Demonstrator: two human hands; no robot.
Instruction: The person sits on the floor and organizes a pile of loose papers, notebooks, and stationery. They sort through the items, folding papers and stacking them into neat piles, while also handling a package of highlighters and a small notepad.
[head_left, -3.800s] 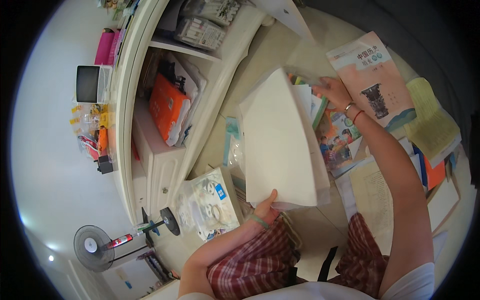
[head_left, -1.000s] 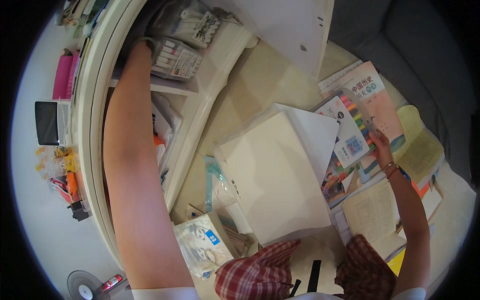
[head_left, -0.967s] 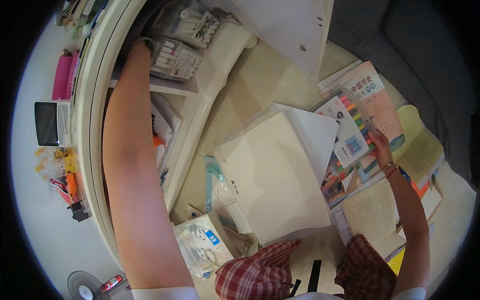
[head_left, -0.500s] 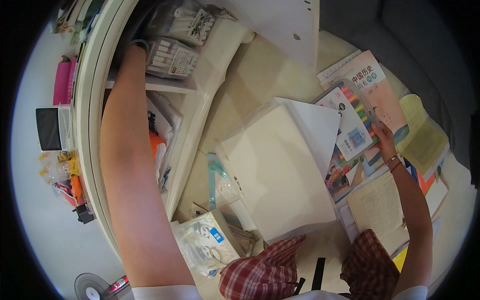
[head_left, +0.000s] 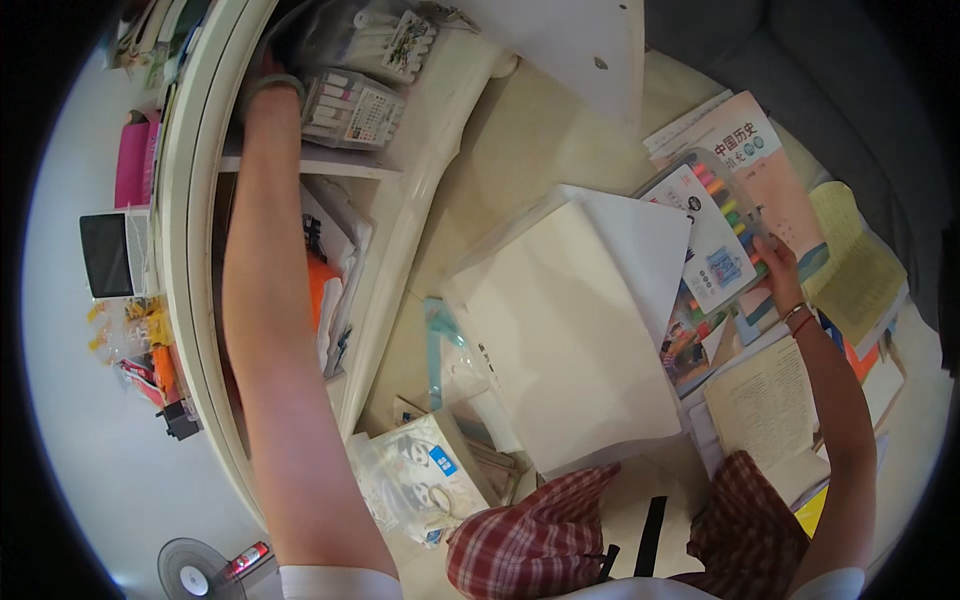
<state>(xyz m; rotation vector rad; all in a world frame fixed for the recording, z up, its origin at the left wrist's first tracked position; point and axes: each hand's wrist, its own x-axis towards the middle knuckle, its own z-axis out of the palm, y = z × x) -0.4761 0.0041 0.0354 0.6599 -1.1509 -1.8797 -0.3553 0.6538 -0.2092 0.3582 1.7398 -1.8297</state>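
Note:
My left arm reaches up into the white shelf unit (head_left: 400,230). My left hand (head_left: 268,75) is at the upper compartment beside a clear box of markers (head_left: 352,103); its fingers are hidden, so I cannot tell what they hold. My right hand (head_left: 778,262) grips the edge of a flat clear case of coloured pens (head_left: 715,240) above the pile of books at the right. A stack of large white sheets (head_left: 565,340) lies on the floor in front of my knees.
A pink textbook (head_left: 755,150) and open yellowed books (head_left: 850,270) are spread at the right. A plastic pack with a panda print (head_left: 420,480) lies by my left knee. An orange package (head_left: 318,290) fills a lower shelf. A small fan (head_left: 190,572) stands at bottom left.
My left hand let go of the white sheets and rose into the upper shelf. My right hand took hold of the pen case; the sheets now lie flat.

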